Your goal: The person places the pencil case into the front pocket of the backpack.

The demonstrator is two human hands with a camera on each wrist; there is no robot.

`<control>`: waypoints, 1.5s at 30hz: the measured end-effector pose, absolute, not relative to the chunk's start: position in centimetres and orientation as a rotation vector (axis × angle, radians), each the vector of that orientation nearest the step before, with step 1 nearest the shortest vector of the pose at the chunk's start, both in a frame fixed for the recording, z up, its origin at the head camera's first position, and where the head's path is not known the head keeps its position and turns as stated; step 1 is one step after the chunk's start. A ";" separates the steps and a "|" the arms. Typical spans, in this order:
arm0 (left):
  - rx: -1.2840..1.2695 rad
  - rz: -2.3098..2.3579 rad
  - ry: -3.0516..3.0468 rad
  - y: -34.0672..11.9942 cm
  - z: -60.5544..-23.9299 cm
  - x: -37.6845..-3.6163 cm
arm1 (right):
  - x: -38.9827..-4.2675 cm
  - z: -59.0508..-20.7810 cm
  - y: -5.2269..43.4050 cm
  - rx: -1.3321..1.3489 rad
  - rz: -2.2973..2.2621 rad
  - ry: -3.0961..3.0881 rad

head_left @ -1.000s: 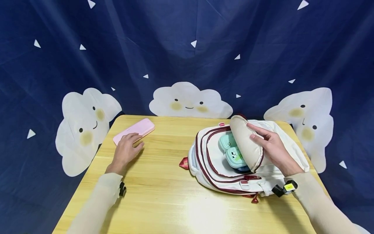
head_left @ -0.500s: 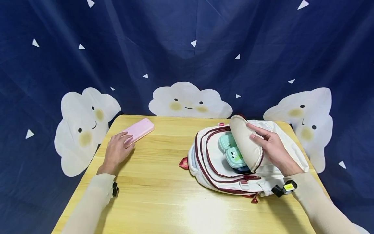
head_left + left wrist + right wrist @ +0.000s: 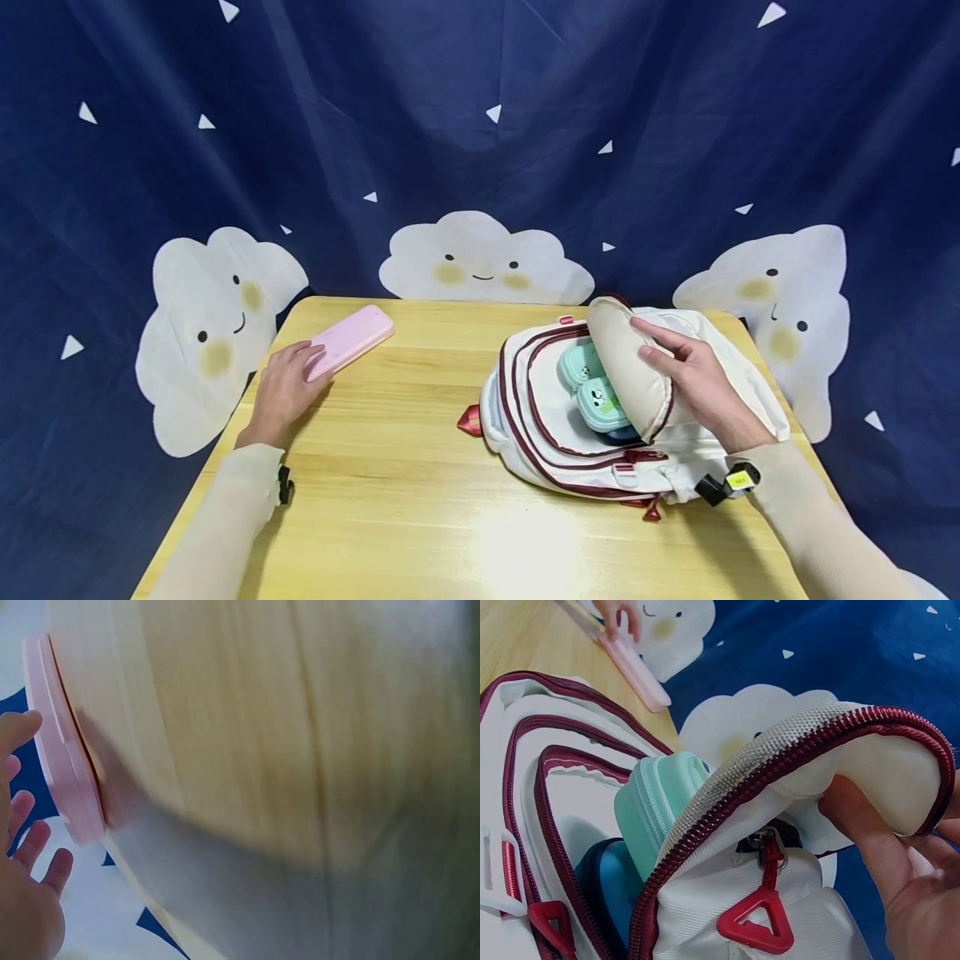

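Note:
A white backpack (image 3: 555, 417) with maroon zips lies on the right half of the wooden table (image 3: 420, 483). My right hand (image 3: 678, 367) pinches its front flap (image 3: 626, 358) and holds it folded back; the thumb (image 3: 870, 825) is under the flap (image 3: 840, 765). Inside lie two mint-green boxes with panda prints (image 3: 600, 400), with a blue one (image 3: 619, 892) beneath. A flat pink case (image 3: 352, 336) lies at the far left. My left hand (image 3: 296, 371) rests at its near end, fingers straight and spread (image 3: 26, 847) beside the case (image 3: 64, 750).
A red triangular zip pull (image 3: 761, 919) hangs under the flap. A dark blue cloth with white clouds (image 3: 480, 258) hangs behind the table. The table's left edge (image 3: 217, 433) runs close to my left wrist.
My left hand has slid left and back along the pink case toward its near end. The right hand and the flap have stayed put.

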State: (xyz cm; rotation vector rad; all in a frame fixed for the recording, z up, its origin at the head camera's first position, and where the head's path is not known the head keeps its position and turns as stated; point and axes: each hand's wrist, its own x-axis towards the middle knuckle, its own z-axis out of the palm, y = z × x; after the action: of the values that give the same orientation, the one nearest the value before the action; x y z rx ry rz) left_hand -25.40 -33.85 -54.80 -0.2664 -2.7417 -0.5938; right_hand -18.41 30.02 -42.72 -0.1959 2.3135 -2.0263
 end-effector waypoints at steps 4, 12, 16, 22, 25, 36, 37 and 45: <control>-0.248 -0.594 -2.754 -34.5 -55.0 -25.4 | -18.4 -42.8 30.0 -0.201 -2.030 2.310; -0.209 -0.603 -2.823 -35.3 -54.9 -25.5 | -18.4 -42.8 29.9 -0.202 -2.009 2.336; -0.187 -0.613 -2.855 -35.6 -55.0 -25.6 | -18.4 -42.8 29.9 -0.200 -2.000 2.338; -0.169 -0.663 -2.904 -35.8 -55.1 -25.8 | -18.4 -42.8 30.0 -0.199 -1.998 2.337; -0.153 -0.708 -2.945 -35.9 -55.1 -25.9 | -18.4 -42.8 30.0 -0.201 -2.001 2.338; -0.149 -0.771 -2.987 -35.9 -55.4 -26.1 | -18.5 -43.0 29.9 -0.212 -2.050 2.311; -0.148 -0.778 -2.990 -36.0 -55.4 -26.1 | -18.5 -43.0 29.9 -0.212 -2.052 2.309; -0.124 -0.852 -3.028 -36.3 -55.4 -26.6 | -18.3 -42.9 30.0 -0.190 -2.016 2.328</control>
State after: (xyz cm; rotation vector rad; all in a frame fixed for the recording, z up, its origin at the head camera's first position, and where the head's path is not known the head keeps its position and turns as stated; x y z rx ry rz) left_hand -26.65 -36.25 -55.37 -0.1236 -3.0282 -0.8522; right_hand -18.27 30.02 -42.94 -0.1895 2.3275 -2.0158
